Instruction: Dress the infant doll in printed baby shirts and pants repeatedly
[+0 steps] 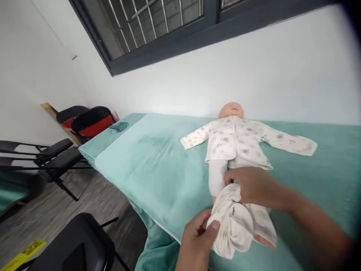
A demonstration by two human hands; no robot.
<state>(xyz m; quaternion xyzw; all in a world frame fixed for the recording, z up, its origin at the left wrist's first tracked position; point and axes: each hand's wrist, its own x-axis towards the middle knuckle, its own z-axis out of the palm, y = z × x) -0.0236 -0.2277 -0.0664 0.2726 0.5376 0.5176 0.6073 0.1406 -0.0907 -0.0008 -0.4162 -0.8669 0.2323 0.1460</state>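
A baby doll [230,110] lies on its back, its head near the wall. It wears a white printed jacket [221,141] with the sleeves spread out. White fabric covers its upper leg [217,178]. Printed baby pants [232,229] are bunched around its lower legs, and part of a foot [265,241] shows at one cuff. My left hand [199,237] is closed, thumb against fingers, on the lower left edge of the pants. Above it, my right hand [254,187] grips the upper edge of the same pants between the legs; its fingertips are partly hidden.
The doll rests on a bed with a green cover [146,165], set against a white wall [183,86]. A dark-framed barred window [158,49] is above. Black folding chairs [76,241] stand at the left, some with red backs [96,128].
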